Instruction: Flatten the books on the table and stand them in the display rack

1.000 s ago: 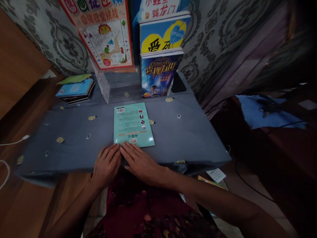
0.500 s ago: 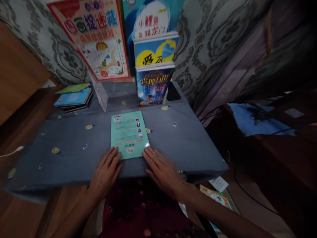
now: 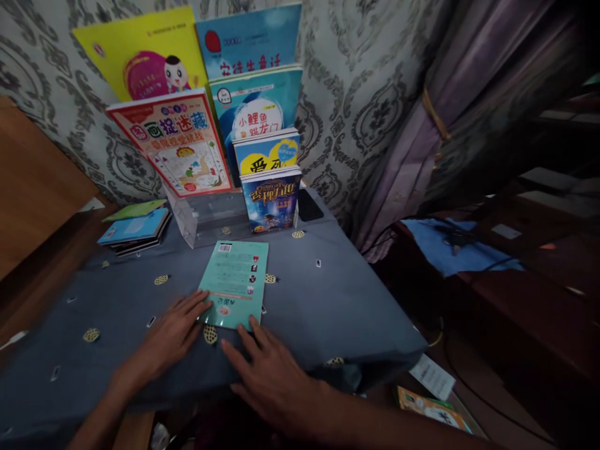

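A thin teal book [image 3: 237, 281] lies flat on the blue-grey tablecloth, its barcode at the far edge and its print upside down to me. My left hand [image 3: 171, 334] rests at the book's near left edge, fingers stretched out and fingertips touching it. At the near right corner is my right hand [image 3: 272, 369], its fingers spread and the fingertips at the book's bottom edge. Neither hand grips anything. Behind the book stands a clear acrylic rack [image 3: 201, 219] holding several upright books, among them a dark blue one [image 3: 270, 203] and a red-bordered one [image 3: 180, 147].
A small stack of books [image 3: 134, 231] sits at the table's left rear. A black phone [image 3: 309, 205] lies right of the rack. Patterned curtain [image 3: 356, 81] hangs behind. Right of the table are a blue cloth [image 3: 454, 247], cables and, low down, an orange book [image 3: 431, 406].
The view has tilted up, showing more of the rack's books. The teal book has turned slightly. My left hand has shifted along its left edge; my right fingers have moved to its near edge and spread.
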`<state>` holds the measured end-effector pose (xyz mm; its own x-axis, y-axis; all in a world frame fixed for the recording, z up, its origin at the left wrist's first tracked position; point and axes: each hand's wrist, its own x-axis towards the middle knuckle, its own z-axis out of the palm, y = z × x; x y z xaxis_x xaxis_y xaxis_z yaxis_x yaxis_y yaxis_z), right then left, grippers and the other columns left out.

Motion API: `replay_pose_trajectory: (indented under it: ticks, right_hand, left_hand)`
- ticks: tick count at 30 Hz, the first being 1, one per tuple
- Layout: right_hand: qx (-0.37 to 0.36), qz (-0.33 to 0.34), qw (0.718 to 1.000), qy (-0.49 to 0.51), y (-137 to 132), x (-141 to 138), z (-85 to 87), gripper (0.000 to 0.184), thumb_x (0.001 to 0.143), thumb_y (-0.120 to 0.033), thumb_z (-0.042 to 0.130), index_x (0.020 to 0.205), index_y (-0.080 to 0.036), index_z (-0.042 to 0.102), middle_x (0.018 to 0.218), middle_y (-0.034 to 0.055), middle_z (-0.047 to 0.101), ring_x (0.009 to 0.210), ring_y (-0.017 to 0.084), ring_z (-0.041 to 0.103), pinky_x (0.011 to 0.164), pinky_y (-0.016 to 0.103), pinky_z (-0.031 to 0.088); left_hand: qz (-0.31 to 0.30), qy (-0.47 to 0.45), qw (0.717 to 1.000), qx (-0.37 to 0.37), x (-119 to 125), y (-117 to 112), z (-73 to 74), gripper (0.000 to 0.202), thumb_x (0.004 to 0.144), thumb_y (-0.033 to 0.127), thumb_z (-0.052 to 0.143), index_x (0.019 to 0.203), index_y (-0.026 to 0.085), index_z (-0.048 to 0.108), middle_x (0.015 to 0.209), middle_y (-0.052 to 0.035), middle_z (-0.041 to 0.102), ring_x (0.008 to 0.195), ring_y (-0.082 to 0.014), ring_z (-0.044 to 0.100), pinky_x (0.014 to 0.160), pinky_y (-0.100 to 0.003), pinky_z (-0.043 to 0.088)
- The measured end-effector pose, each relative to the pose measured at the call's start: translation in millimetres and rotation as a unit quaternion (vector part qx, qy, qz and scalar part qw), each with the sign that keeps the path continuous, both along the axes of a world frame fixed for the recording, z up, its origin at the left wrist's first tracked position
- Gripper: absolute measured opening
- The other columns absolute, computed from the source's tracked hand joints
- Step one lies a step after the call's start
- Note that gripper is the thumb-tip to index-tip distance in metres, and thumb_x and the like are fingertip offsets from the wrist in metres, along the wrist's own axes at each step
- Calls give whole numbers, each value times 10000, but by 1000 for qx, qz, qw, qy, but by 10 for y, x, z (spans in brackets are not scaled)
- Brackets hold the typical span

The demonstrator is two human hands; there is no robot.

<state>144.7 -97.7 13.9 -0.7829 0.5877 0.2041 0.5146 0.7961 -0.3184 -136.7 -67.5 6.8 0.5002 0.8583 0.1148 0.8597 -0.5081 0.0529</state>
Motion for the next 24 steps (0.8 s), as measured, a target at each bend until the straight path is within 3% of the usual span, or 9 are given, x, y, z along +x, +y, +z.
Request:
replay_pose_trajectory:
  ticks: [4, 7, 9, 14, 19, 24]
  right_hand:
    - [14, 13, 1000, -3, 84, 42, 51, 539, 973, -339, 559, 1444, -96, 460, 1348, 242, 599, 1320, 395, 518, 957, 481, 562]
    - [17, 21, 1000, -1, 109, 67, 52, 494, 979, -316, 535, 1411, -80, 485, 1307, 229, 626, 1299, 375, 535, 967, 479, 558]
    - [21, 19, 1000, 0, 84, 56, 34, 496, 982, -319, 525, 1415, -83, 474, 1310, 242, 620, 1295, 374, 539, 975, 502, 549]
    - [25, 21, 999, -22, -63, -23, 0, 544, 978, -361, 524, 1445, -99, 424, 1352, 282, 581, 1293, 400, 548, 926, 528, 562]
    - [41, 54, 997, -22, -165, -140, -15, 535, 971, -318, 508, 1445, -86, 421, 1340, 299, 588, 1238, 394, 595, 865, 520, 585]
    - [78, 52, 995, -17, -187, -302, -78, 516, 940, -323, 551, 1380, -56, 502, 1262, 300, 642, 1166, 386, 638, 826, 513, 589]
  left_hand:
    - [21, -17, 999, -23, 350, 316, 68, 429, 1018, 386, 433, 1412, 255, 539, 1510, -88, 507, 1388, -265, 487, 1108, -452, 456]
    - [116, -2, 993, 5, 719, 609, -18, 500, 1022, 432, 417, 1438, 168, 501, 1503, -186, 489, 1406, -349, 448, 1079, -574, 433]
    - [137, 17, 990, 22, 897, 731, -96, 545, 1004, 462, 461, 1445, 143, 487, 1515, -221, 459, 1427, -384, 406, 1078, -622, 400]
    - [97, 30, 995, 21, 953, 734, -144, 604, 973, 530, 506, 1457, 169, 480, 1539, -193, 438, 1441, -359, 394, 1123, -576, 369]
    - [35, 10, 999, -36, 871, 699, 3, 609, 967, 574, 489, 1446, 198, 495, 1553, -158, 430, 1459, -319, 375, 1149, -534, 355]
    - [-21, 14, 998, -65, 1023, 680, 129, 626, 943, 591, 522, 1410, 174, 502, 1552, -179, 425, 1453, -320, 385, 1152, -500, 359]
